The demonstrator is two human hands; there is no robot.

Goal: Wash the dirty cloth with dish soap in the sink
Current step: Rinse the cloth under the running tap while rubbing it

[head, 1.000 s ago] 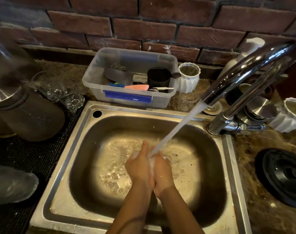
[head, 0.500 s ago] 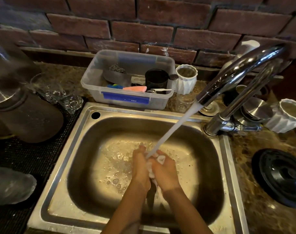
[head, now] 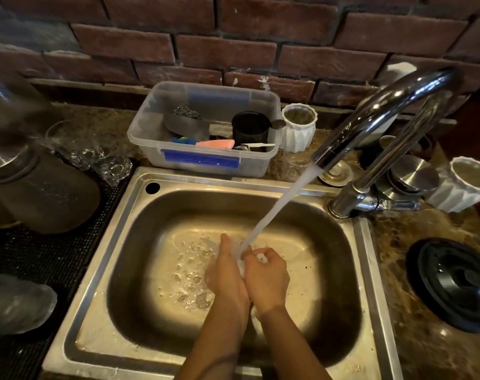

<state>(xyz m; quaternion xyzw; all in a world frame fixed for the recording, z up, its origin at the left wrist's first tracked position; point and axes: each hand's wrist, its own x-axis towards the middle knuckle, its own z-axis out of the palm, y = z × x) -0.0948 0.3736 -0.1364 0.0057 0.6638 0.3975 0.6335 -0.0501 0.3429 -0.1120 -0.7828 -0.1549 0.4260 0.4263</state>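
Both hands were pressed together low in the sink, w/ the cloth squeezed between them. Left hand was fairly flat, fingers pointing up toward the back wall, palm against the cloth. Right hand was curled into a fist round it; only small white bits of cloth showed, one at the knuckles and one in the seam between the palms. Rest of cloth was hidden by the hands.

Faucet arched over from the right rear corner of the sink, and its water stream ran diagonally down & landed right where the two hands met. Splashes and droplets dotted the basin floor just left of the hands.

Behind the sink, on the table, sat a clear plastic bin w/ a blue label on its front wall; inside were a steel scourer, a black cup, a pink item and a blue one, too small to tell what exactly. A white ribbed pot stood just beside the bin on the right; a second white pot was near the faucet base at far right. A black round lid lay on the table right of the sink. Left side had a dark mat w/ a dark jug lying on it.
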